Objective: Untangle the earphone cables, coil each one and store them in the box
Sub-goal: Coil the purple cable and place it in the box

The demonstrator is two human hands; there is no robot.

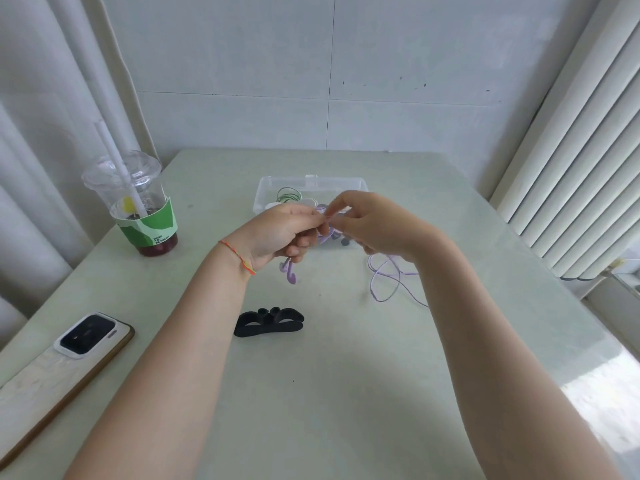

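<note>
My left hand [280,232] and my right hand [372,225] meet above the table, just in front of the clear plastic box [266,188]. Both pinch the purple earphone cable [388,282]. Its earbuds [290,271] hang below my left hand. The loose rest of the cable trails in loops on the table under my right wrist. Inside the box lies a coiled green cable [288,194] beside something white. A black coiled earphone set [269,322] rests on the table nearer to me.
A plastic drink cup [138,206] with a straw and green sleeve stands at the left. A phone [59,365] lies face down at the table's left front edge. Curtains hang at left, a ribbed radiator at right.
</note>
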